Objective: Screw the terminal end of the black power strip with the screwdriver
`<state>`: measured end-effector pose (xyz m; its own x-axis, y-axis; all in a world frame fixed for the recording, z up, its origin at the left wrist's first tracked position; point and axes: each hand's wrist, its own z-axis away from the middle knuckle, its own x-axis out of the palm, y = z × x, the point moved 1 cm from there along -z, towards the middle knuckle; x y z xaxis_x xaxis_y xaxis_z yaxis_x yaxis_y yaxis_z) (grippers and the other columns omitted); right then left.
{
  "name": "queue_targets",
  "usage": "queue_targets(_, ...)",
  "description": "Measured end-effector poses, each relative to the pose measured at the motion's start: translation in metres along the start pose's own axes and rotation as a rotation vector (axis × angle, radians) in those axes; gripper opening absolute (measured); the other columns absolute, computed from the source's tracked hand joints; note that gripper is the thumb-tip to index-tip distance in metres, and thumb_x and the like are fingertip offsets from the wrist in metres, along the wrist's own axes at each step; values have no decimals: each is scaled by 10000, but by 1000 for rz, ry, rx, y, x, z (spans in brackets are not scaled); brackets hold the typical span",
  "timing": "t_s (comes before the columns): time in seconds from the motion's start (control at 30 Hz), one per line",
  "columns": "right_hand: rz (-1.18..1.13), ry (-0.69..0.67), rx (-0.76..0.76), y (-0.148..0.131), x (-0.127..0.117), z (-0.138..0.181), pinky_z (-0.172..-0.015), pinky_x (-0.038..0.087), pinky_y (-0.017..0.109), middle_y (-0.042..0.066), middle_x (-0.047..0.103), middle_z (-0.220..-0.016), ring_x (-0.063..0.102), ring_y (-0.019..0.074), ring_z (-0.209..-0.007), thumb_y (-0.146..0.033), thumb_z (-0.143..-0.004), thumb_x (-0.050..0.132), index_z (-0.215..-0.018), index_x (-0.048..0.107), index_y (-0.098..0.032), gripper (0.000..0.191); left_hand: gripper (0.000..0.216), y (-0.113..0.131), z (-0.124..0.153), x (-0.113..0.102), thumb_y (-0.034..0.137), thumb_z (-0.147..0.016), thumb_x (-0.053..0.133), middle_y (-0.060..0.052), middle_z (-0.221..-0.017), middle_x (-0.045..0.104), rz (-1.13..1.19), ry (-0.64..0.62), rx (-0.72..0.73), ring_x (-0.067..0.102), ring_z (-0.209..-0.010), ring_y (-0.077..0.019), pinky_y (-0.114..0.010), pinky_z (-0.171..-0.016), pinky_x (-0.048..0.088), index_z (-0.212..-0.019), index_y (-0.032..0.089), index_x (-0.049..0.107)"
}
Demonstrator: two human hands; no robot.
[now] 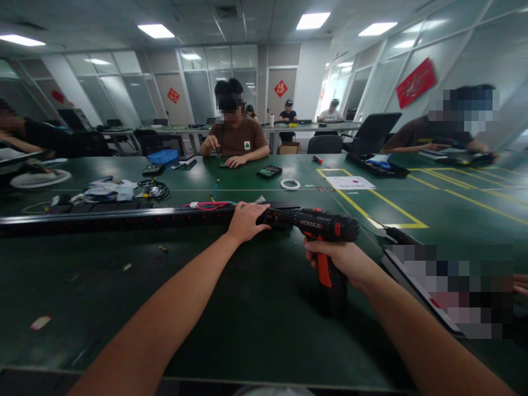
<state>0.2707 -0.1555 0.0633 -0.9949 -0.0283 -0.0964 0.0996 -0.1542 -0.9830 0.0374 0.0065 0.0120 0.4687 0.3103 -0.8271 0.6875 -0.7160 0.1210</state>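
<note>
My right hand (344, 257) is wrapped round the grip of a black and orange cordless drill (330, 224), which points left. The drill's front end reaches the right end of a long black bar (124, 220) lying across the table. Over that same end, my left hand (247, 221) grips the bar, fingers on top and thumb toward the drill. Red and green wires (212, 205) come out beside my left hand. Where the drill's tip meets the bar, small dark parts hide the exact contact.
Behind the bar lie a white tape roll (290, 184), a black boxy part (269, 171), a screwdriver (317, 159) and a cable bundle (152, 189). A blue bin (163, 157) stands farther back. Co-workers sit opposite and at both sides. A tablet-like board (421, 291) lies right of my forearm.
</note>
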Motion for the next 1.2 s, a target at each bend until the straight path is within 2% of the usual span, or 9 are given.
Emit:
queue_targets(0.27,-19,-8,-14,-3,1,2,-549,501,287,-3,654,-611,633,178,-557,-262,-688,764,-823,704,-180,169,657,1,1,-2,516,-879,764,-70,-1459,637,-13,6,3,556,-1354,-291,-478,-1134,294,-1460,285,563)
queue_targets(0.5,9,-4,-49,-5,1,3,-567,502,304,4,643,-604,630,188,-555,-271,-698,749,-793,701,-188,136,669,2,0,-2,519,-877,763,-74,-1454,640,-4,-5,0,555,-1354,-299,-482,-1129,299,-1471,294,554)
queue_targets(0.77,37,-25,-61,-5,0,2,-544,467,296,2,644,-573,622,189,-539,-291,-694,739,-783,689,-189,145,654,1,0,-1,524,-876,764,-80,-1454,639,-2,-1,2,556,-1350,-300,-479,-1128,299,-1452,282,570)
queue_targets(1.2,8,17,-40,-9,4,9,-566,496,299,-4,645,-599,628,186,-562,-288,-691,748,-867,712,-177,211,624,1,0,-1,507,-891,755,-74,-1448,645,10,8,4,560,-1347,-286,-481,-1128,292,-1441,275,572)
